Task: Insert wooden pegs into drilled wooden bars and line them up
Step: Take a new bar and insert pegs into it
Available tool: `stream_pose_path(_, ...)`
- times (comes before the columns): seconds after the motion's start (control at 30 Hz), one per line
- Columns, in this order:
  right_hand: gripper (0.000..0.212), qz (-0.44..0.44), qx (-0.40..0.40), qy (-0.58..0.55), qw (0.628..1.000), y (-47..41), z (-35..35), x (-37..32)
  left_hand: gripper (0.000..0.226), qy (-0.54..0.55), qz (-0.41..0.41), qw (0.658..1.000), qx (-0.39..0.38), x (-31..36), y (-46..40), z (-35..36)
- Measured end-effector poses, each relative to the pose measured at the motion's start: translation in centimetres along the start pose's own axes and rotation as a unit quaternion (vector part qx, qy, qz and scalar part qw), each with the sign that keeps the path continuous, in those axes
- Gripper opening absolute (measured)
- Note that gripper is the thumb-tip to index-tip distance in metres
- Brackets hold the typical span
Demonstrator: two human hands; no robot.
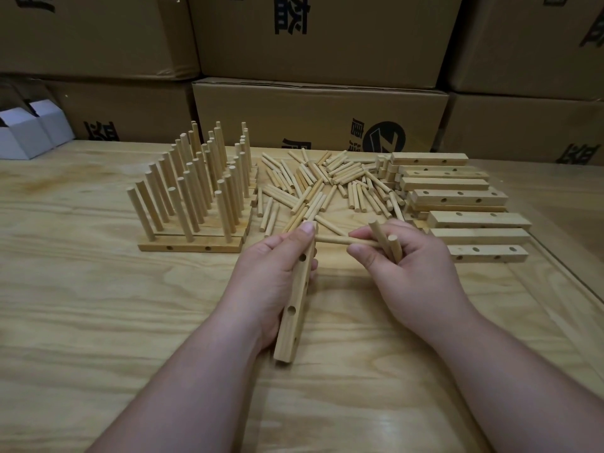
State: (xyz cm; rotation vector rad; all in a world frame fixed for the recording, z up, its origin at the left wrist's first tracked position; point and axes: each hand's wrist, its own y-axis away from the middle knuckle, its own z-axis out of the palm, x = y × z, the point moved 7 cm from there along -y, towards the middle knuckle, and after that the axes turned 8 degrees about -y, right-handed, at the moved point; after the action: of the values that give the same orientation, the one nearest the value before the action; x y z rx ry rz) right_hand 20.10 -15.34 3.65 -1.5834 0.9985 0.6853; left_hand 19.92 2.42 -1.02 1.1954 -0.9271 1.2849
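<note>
My left hand (268, 282) grips a drilled wooden bar (294, 308) that stands on edge, its holes facing right. My right hand (411, 273) holds three wooden pegs. One of those pegs (333, 240) lies level, pinched between thumb and forefinger, with its tip at the top end of the bar. The other two pegs (387, 241) stick up out of my curled fingers. Behind my hands a heap of loose pegs (327, 184) covers the table's middle. Several finished bars with upright pegs (192, 194) stand in rows at the left.
A stack of empty drilled bars (457, 204) lies at the right. Cardboard boxes (320, 112) wall off the back of the wooden table (98, 305). Two small white boxes (29, 132) sit at the far left edge.
</note>
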Motion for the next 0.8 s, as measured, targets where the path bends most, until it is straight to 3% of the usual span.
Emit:
stream_pose_path(0.23, 0.017, -0.035, -0.005, 0.028, 0.999, 0.3, 0.1, -1.0, 0.040, 0.009, -0.006, 1.000, -0.015, 0.1, 0.2, 0.0)
stream_pose_path(0.4, 0.044, -0.023, 0.001, 0.027, 0.999, 0.5, 0.1, -1.3, 0.036, 0.003, -0.010, 1.000, -0.022, 0.0, 0.2, 0.0)
stream_pose_path(0.57, 0.018, 0.037, 0.011, 0.010, 0.999, 0.5, 0.1, -0.3, 0.032, -0.002, -0.010, 1.000, -0.025, 0.0, 0.1, 0.0)
stream_pose_path(0.8, 0.020, 0.087, 0.006, 0.001, 0.996, 0.5, 0.0, 0.8, 0.033, 0.008, -0.004, 0.999, -0.039, 0.3, 0.3, 0.3)
